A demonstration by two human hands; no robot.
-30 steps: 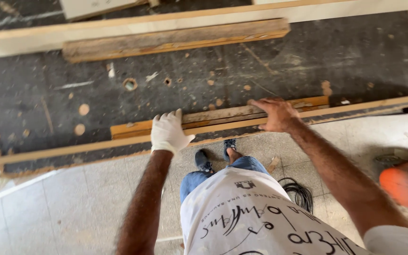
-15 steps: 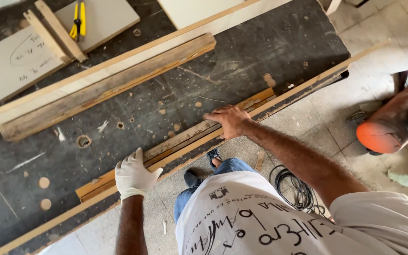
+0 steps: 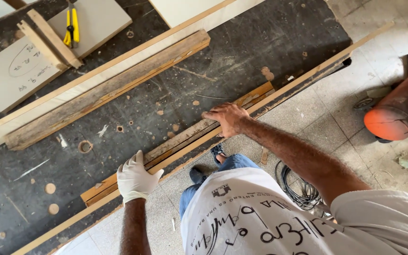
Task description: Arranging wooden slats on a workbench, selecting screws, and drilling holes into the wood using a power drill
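One view only — a camera on the person's head, looking steeply down and close over the dark worktop point(image 3: 270, 52), tilted so its near edge runs diagonally, with the person's shirt point(image 3: 260, 222) and the tiled floor point(image 3: 327, 118) below.

The wooden strip point(image 3: 180, 144) was long, narrow and worn, light brown with a rough, splintered upper face. It lay flat on the dark bench, running diagonally along the near edge and touching the pale edging strip there. It looked like two thin lengths stacked together, though that was unclear.
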